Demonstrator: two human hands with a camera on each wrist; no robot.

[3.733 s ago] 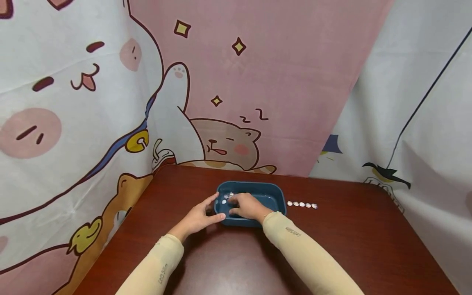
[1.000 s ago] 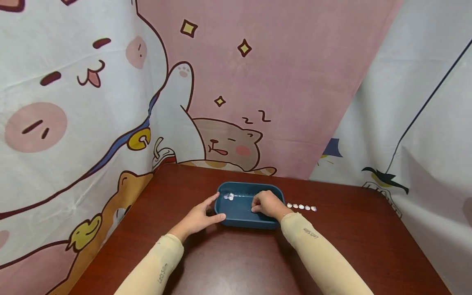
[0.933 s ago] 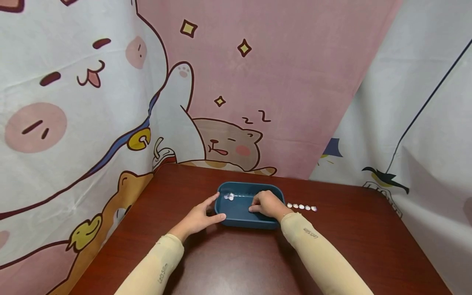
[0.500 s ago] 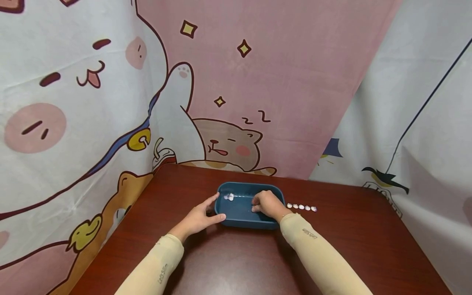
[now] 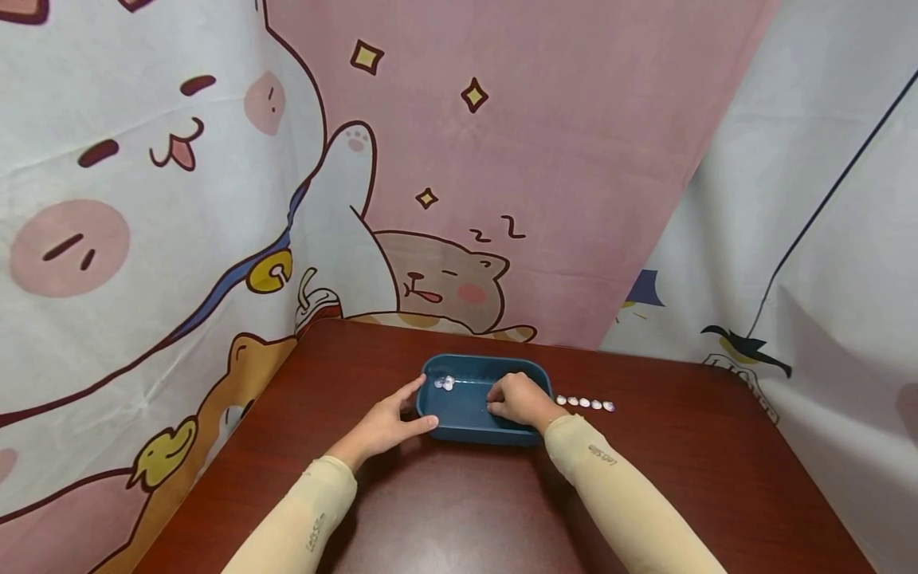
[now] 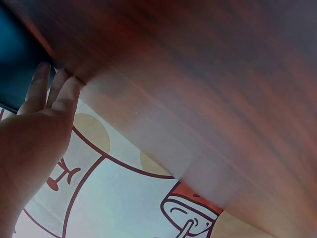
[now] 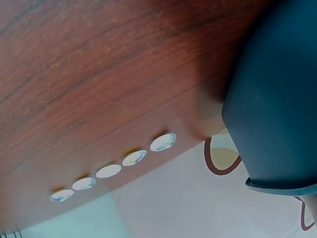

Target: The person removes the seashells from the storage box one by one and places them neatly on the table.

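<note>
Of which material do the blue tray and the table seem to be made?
Blue tray: probably plastic, satin, judging by its smooth, evenly coloured, rounded wall.
Table: wood or wood-look laminate, glossy; it shows streaky grain and a pale reflection.

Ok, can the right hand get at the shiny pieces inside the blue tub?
Probably yes: the right hand is inside the blue tub, with nothing visible between it and the shiny pieces; the left hand is at the tub's edge, not over them.
</note>
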